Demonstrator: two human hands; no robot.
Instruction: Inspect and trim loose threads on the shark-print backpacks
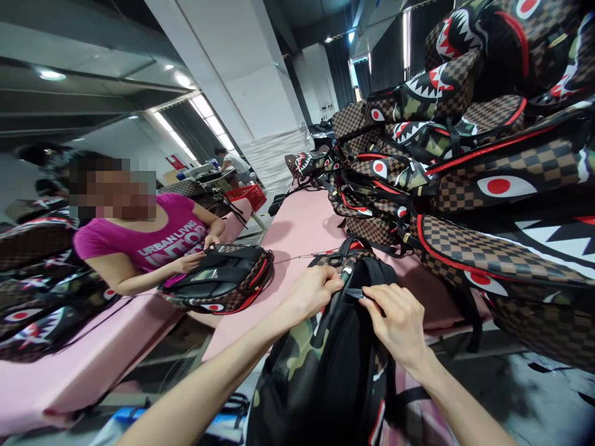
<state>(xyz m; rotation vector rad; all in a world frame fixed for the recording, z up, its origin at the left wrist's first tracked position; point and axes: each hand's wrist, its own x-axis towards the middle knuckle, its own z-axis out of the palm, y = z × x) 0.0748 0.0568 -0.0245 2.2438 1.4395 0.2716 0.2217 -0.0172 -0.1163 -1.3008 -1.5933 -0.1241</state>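
Observation:
A backpack (pixel 290 371) with a camouflage side and a black padded back stands in front of me, leaning on the pink table edge. My left hand (pixel 313 291) is closed at its upper left edge, fingertips pinching the fabric near the top. Close by on the right, my right hand (pixel 397 319) is closed on small thread snips (pixel 355 292), whose grey blades point left toward the left fingertips. Black straps (pixel 379 272) bunch at the bag's top behind the snips. Any thread between the hands is too fine to make out.
Checkered backpacks with shark faces (pixel 506 186) are piled high on the right. Across the pink table (pixel 297 220), a co-worker in a magenta shirt (pixel 162 232) handles another backpack (pixel 223 279). More bags (pixel 28 297) lie at far left; a red crate (pixel 251 197) stands behind.

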